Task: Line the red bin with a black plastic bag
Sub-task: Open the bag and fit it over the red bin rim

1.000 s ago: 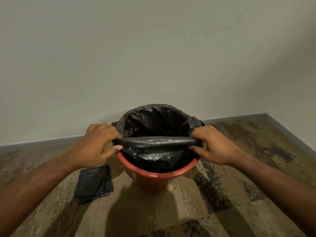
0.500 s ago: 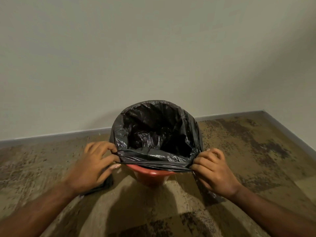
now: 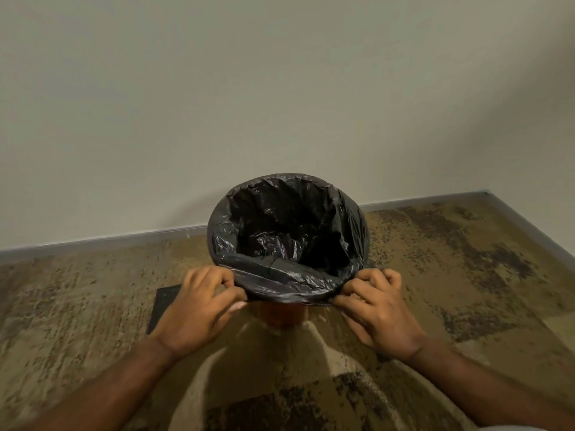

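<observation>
The red bin (image 3: 284, 315) stands on the floor near the wall, only a strip of its red side showing below the bag. A black plastic bag (image 3: 289, 234) sits inside it, mouth open, with its edge folded down over the whole rim. My left hand (image 3: 202, 306) pinches the bag's near edge at the left. My right hand (image 3: 373, 306) pinches the same edge at the right. Both hands are at the near side of the bin, just below the rim.
A folded stack of black bags (image 3: 163, 306) lies flat on the floor left of the bin, partly hidden by my left hand. The mottled brown floor (image 3: 466, 275) meets a pale wall (image 3: 280, 88) with a grey skirting just behind the bin.
Both hands pulled the bag's near edge down and toward me, from above the rim to over it. The red rim is now covered.
</observation>
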A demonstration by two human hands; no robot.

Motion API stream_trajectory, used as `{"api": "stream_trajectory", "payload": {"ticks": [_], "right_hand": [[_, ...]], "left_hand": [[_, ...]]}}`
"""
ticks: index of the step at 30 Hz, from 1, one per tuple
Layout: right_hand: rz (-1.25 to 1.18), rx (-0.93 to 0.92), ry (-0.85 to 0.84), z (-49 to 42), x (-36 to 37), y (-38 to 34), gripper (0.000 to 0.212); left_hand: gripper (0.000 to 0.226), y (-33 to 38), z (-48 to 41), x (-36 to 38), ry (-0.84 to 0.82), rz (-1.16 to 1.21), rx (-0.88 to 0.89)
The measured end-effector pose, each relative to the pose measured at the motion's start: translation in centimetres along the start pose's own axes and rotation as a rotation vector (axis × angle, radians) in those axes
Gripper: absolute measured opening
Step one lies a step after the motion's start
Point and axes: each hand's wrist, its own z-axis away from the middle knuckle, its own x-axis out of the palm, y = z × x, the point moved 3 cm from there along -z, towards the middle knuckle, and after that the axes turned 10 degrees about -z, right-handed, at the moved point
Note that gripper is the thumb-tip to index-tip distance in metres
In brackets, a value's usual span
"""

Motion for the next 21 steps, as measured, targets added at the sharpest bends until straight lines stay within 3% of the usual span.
{"api": "stream_trajectory", "payload": {"ticks": [7, 13, 17, 19, 21], "right_hand": [[0.082, -0.136, 0.016, 0.2, 1.7, -1.3, 0.02], [0.118, -0.09, -0.008, 0.1, 2.9, -0.8, 0.018], [-0.098, 0.154, -0.2, 0.1, 3.5, -0.2, 0.016], [-0.295, 0.458, -0.236, 0.3, 3.3, 0.9, 0.023], [-0.609, 0.812, -0.158, 0.7, 2.5, 2.3, 0.036]], "left_hand": [[0.016, 0.0, 0.6, 0.5, 0.024, -0.057, 0.071], [0.032, -0.1, 0.8, 2.1, -0.144, -0.155, -0.086], [0.038, -0.3, 0.4, 3.4, -0.371, -0.082, -0.243], [0.036, -0.4, -0.1, 4.0, -0.415, 0.117, -0.332], [0.036, -0.9, -0.2, 3.9, -0.423, 0.293, -0.431]]}}
